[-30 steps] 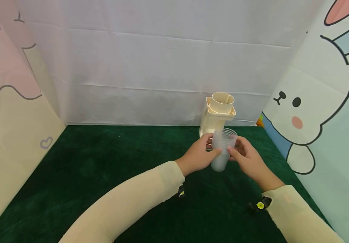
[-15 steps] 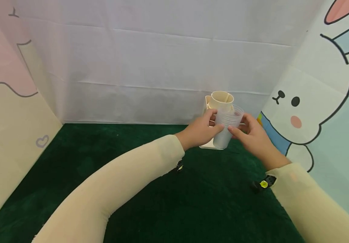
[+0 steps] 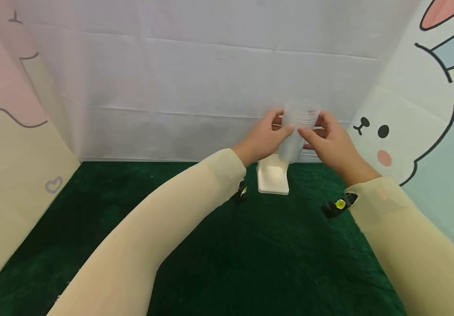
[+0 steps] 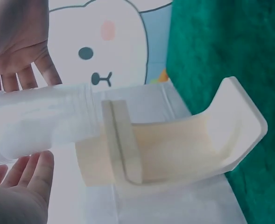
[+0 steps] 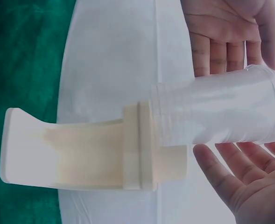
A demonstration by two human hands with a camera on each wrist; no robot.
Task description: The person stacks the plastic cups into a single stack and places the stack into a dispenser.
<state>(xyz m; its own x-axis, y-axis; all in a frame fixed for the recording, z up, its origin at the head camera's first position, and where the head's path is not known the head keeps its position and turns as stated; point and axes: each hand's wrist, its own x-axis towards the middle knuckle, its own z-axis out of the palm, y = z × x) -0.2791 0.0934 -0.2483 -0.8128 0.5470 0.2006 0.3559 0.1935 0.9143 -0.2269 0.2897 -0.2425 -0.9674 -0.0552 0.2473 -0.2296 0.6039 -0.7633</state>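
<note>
A stack of clear plastic cups (image 3: 299,129) is raised between both hands, its ridged rims uppermost in the head view. My left hand (image 3: 264,137) grips the stack from the left, thumb in front and fingers around the side. From the right my right hand (image 3: 331,142) grips it the same way. Behind and below the cups stands a cream cup dispenser (image 3: 273,181); its upper part is hidden in the head view. In both wrist views the stack's ridged end overlaps the round collar of the dispenser (image 4: 170,144), with the stack (image 5: 230,107) higher than the collar.
Dark green cloth (image 3: 219,259) covers the table. A white curtain (image 3: 179,87) hangs close behind the dispenser. Printed cloth panels with cartoon figures stand at the left (image 3: 9,153) and right (image 3: 432,145). Each wrist wears a black strap.
Both hands have lifted the stack of cups up from in front of the dispenser to the height of its top, covering the round collar from the head view. The dispenser has stayed in place.
</note>
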